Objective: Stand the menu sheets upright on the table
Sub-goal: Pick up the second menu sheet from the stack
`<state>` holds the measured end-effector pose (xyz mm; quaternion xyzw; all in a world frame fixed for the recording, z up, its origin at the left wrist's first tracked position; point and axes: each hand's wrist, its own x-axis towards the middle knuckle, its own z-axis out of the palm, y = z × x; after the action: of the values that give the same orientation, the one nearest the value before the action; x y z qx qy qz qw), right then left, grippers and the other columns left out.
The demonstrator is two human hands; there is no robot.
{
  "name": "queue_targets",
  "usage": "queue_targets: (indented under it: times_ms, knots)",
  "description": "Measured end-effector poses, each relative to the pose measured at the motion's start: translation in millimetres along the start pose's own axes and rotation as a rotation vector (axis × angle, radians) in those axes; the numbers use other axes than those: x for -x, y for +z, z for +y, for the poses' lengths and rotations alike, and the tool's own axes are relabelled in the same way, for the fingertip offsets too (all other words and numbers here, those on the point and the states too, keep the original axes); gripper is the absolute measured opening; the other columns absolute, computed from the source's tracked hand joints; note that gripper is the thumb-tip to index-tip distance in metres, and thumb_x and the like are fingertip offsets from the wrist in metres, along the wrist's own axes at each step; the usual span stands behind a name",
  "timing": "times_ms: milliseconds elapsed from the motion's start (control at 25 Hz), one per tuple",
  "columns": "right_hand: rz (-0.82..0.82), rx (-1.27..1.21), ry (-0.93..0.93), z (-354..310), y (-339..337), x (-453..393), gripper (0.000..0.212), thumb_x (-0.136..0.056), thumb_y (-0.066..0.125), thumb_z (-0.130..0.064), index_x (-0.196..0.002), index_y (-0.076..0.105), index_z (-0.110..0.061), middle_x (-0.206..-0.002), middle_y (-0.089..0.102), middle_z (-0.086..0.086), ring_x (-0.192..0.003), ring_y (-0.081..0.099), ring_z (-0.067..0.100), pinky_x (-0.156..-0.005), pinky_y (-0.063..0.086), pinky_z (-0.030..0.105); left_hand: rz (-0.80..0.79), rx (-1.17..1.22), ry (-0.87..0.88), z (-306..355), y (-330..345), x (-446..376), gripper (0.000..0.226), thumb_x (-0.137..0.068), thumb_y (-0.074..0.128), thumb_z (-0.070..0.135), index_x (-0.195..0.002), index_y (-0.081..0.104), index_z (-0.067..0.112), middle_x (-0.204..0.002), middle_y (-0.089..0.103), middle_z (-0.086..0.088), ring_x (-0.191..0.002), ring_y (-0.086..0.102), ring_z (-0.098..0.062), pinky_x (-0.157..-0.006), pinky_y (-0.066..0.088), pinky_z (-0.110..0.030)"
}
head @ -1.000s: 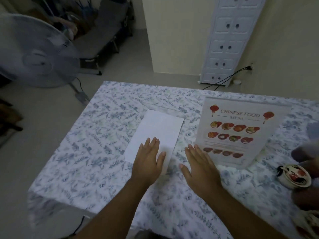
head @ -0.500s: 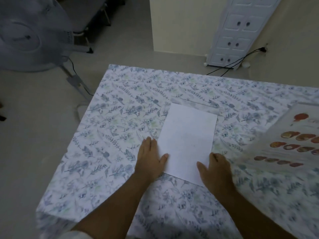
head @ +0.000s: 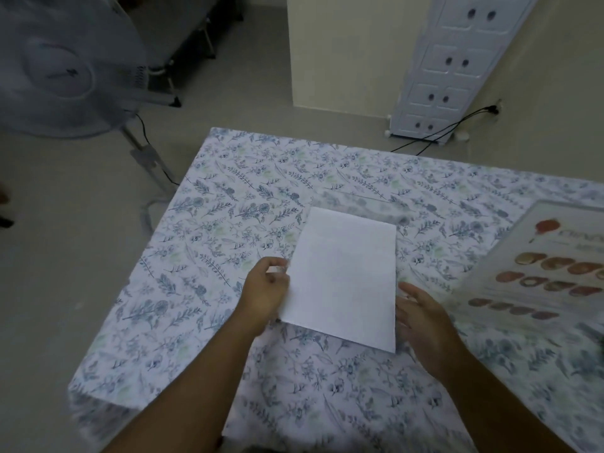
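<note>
A white menu sheet (head: 343, 276), blank side up, lies on the table (head: 202, 308) with its near edge lifted off the floral cloth. My left hand (head: 266, 291) grips the sheet's left edge, fingers curled around it. My right hand (head: 421, 318) hovers open by the sheet's right edge, fingers spread; I cannot tell whether it touches the paper. A clear holder edge (head: 359, 201) shows beyond the sheet's far end. At the right a second menu (head: 539, 266), printed with food pictures, stands upright in a clear stand.
A standing fan (head: 65, 70) is on the floor to the left, close to the table's left edge. A white drawer tower (head: 451, 67) leans at the wall behind, with black cables (head: 447, 129) running near the table's far edge.
My left hand went from flat beside the sheet to curled around its left edge, and the sheet's near edge lifted. My right hand opened at the right edge. The view shifted closer.
</note>
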<state>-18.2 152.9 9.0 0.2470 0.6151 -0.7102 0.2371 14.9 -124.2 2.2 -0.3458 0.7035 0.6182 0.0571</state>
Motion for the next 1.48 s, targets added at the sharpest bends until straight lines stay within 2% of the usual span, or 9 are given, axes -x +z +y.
queue_targets:
  times_ms: [80,200,320,400,560,680,840,1320,1480]
  knots:
    - [-0.040,0.000,-0.112,-8.3,-11.5,7.9,0.024,-0.097,0.054,-0.004,-0.104,0.074,-0.016,-0.098,0.081,0.009,-0.081,0.078,0.021,-0.060,0.061,0.030,-0.006,0.074,0.006,16.7,-8.0,10.9,0.026,-0.092,0.060,0.007,-0.097,0.079,0.024,-0.095,0.077,-0.004,-0.074,0.068,-0.012,-0.060,0.054,-0.026]
    - [-0.036,0.092,-0.301,-22.1,-27.3,15.2,0.027,-0.099,0.046,0.007,-0.111,0.068,-0.004,-0.104,0.074,0.012,-0.087,0.074,0.019,-0.071,0.061,0.024,-0.023,0.106,0.109,39.4,-15.5,31.3,0.031,-0.092,0.060,0.008,-0.087,0.085,0.025,-0.096,0.082,0.000,-0.088,0.074,-0.020,-0.075,0.057,-0.027]
    - [0.096,0.496,-0.688,-40.4,-20.4,21.0,0.033,-0.084,0.070,0.013,-0.100,0.073,-0.015,-0.096,0.071,0.004,-0.090,0.067,0.019,-0.074,0.051,0.008,-0.023,0.044,0.335,57.8,-23.1,47.2,0.023,-0.092,0.070,0.009,-0.090,0.084,0.027,-0.094,0.081,-0.001,-0.092,0.074,-0.023,-0.080,0.061,-0.031]
    - [0.154,0.546,-0.845,-56.4,-9.4,24.1,0.024,-0.083,0.078,0.001,-0.088,0.074,-0.023,-0.092,0.071,-0.002,-0.087,0.065,0.007,-0.072,0.045,0.003,0.066,-0.173,0.536,70.0,-31.6,45.7,0.010,-0.091,0.074,0.015,-0.094,0.081,0.021,-0.090,0.075,-0.005,-0.084,0.070,-0.019,-0.076,0.055,-0.024]
    - [0.130,0.457,-0.803,-72.5,11.8,19.3,0.033,-0.089,0.073,-0.015,-0.080,0.070,-0.047,-0.085,0.074,-0.029,-0.081,0.068,-0.008,-0.067,0.050,0.006,0.173,-0.308,0.683,93.4,-42.2,31.4,0.006,-0.092,0.073,0.020,-0.096,0.078,0.021,-0.094,0.062,-0.003,-0.084,0.063,-0.013,-0.076,0.052,-0.023]
    - [0.114,0.376,-0.754,-65.4,20.9,16.3,0.035,-0.092,0.072,-0.015,-0.080,0.072,-0.049,-0.085,0.075,-0.024,-0.079,0.071,0.002,-0.071,0.059,0.019,0.053,-0.111,0.600,89.2,-42.4,22.5,0.013,-0.096,0.068,0.020,-0.095,0.078,0.029,-0.097,0.078,0.006,-0.096,0.073,-0.013,-0.087,0.061,-0.039]
    - [0.182,0.384,-0.776,-55.1,30.6,13.0,0.027,-0.093,0.070,-0.019,-0.084,0.069,-0.044,-0.087,0.073,-0.025,-0.080,0.068,-0.004,-0.064,0.054,0.010,0.002,0.021,0.548,71.2,-40.9,5.4,0.017,-0.098,0.065,0.022,-0.108,0.079,0.022,-0.106,0.081,0.002,-0.103,0.076,-0.020,-0.092,0.061,-0.050]
    - [0.335,0.577,-0.849,-26.1,35.6,5.1,0.013,-0.096,0.066,-0.021,-0.092,0.062,-0.033,-0.083,0.067,-0.021,-0.079,0.063,-0.017,-0.058,0.046,0.001,0.148,-0.069,0.639,48.8,-26.6,2.1,0.014,-0.099,0.061,0.034,-0.104,0.071,0.043,-0.095,0.075,0.033,-0.091,0.072,0.005,-0.073,0.059,-0.017]
    - [0.296,0.623,-0.857,-29.3,31.9,16.1,0.008,-0.097,0.065,-0.022,-0.101,0.068,-0.029,-0.087,0.067,-0.026,-0.082,0.064,-0.016,-0.064,0.051,0.006,0.200,-0.166,0.638,49.4,-25.4,17.0,0.022,-0.101,0.057,0.035,-0.116,0.073,0.035,-0.097,0.074,0.034,-0.092,0.070,0.007,-0.075,0.059,-0.021]
